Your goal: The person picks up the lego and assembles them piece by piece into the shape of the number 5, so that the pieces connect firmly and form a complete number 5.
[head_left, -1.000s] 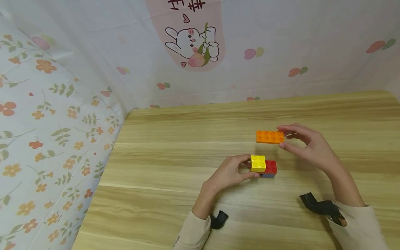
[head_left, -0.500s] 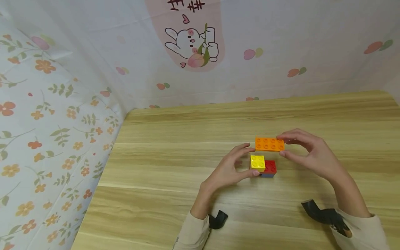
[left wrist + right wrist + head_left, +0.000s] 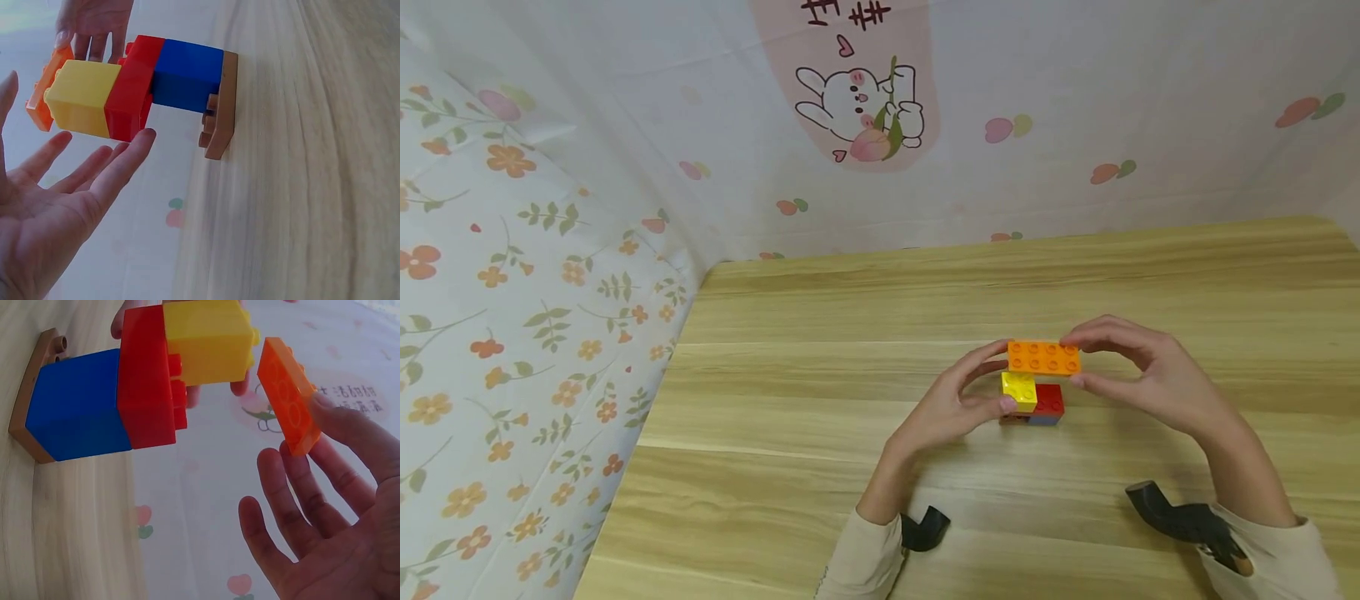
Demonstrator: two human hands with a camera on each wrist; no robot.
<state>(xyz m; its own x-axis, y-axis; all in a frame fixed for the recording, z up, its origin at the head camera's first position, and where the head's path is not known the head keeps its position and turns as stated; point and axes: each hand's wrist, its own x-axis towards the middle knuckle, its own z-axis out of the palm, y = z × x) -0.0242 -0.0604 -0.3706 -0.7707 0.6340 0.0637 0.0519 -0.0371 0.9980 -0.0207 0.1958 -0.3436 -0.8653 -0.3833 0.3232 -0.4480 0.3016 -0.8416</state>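
Observation:
My right hand (image 3: 1157,375) pinches one end of a flat orange building brick (image 3: 1043,358) between thumb and fingers. The orange brick hovers over the yellow brick (image 3: 1018,390); in the right wrist view a gap separates it from the yellow studs. Below the yellow brick, the upright stack has a red brick (image 3: 147,381), a blue brick (image 3: 187,75) and a brown base plate (image 3: 225,109) on the table. My left hand (image 3: 943,408) is spread around the stack's left side, thumb by the yellow brick, fingertips near the orange brick's left end. Whether those fingertips touch it I cannot tell.
The stack stands on a wooden table (image 3: 820,358). Behind it hangs a pale printed cloth (image 3: 715,108), with a floral cloth (image 3: 550,317) at the left. Black straps (image 3: 1180,517) hang at both sleeves.
My right hand has brought the orange brick nearer, from behind the stack to over the yellow brick. My left hand has loosened from the stack, its fingers rising toward the orange brick.

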